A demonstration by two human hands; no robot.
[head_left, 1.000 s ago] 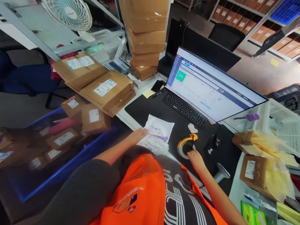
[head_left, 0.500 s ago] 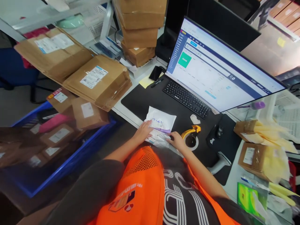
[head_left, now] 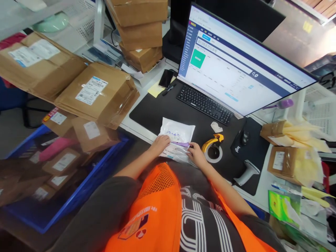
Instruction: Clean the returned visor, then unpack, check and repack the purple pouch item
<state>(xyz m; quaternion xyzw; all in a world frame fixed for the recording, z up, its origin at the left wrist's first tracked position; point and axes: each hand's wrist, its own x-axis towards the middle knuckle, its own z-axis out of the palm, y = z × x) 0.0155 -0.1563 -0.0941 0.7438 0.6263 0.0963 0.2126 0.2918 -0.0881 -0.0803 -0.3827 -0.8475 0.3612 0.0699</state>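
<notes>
A white plastic mailer bag (head_left: 177, 130) with blue handwriting lies on the black desk mat in front of me. A slim purple strip (head_left: 180, 143) runs across it; whether it is part of the bag I cannot tell. My left hand (head_left: 160, 145) lies flat on the bag's left side, fingers stretched toward the strip's left end. At the strip's right end, my right hand (head_left: 196, 153) has thumb and fingers pinched together on it. Below the strip, a printed label (head_left: 170, 151) shows on the bag. A yellow tape dispenser (head_left: 214, 148) sits just right of my right hand.
Behind the mat's items stand a keyboard (head_left: 203, 104) and a large monitor (head_left: 223, 70). A scanner (head_left: 246, 172) and mouse (head_left: 244, 138) lie to the right. Cartons (head_left: 97, 94) overhang a blue crate (head_left: 65, 203) of parcels at left. A phone (head_left: 166, 78) lies near stacked boxes (head_left: 143, 35).
The view has shifted slightly, so the desk items appear a little further left and up. My left hand has drawn back slightly on the bag; my right hand stays at the strip's right end.
</notes>
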